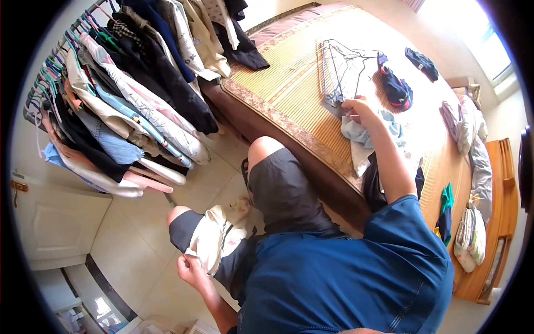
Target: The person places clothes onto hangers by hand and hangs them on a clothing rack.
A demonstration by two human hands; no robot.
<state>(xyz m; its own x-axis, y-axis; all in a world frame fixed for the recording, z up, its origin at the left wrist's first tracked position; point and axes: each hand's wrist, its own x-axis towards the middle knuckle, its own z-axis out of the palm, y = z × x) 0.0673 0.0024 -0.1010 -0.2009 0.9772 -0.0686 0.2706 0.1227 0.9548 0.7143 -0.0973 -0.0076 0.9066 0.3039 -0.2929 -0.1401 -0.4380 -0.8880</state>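
My left hand (192,270) is closed on the edge of a white garment (207,242), which lies bunched over my left thigh and knee. My right hand (362,109) reaches over the bed, fingers curled together at the near end of a group of dark wire hangers (342,69); what they hold is too small to make out. Under and beside this hand lies a crumpled light blue cloth (356,132). Dark clothing (375,183) hangs at the bed's edge below my right forearm.
A crowded clothes rack (100,8) stands at the upper left. The bed (278,83) bears a dark blue and red garment (396,90), another dark garment (421,64), a green and blue one (446,206) and folded bedding (471,236). A white door (61,228) is at the left.
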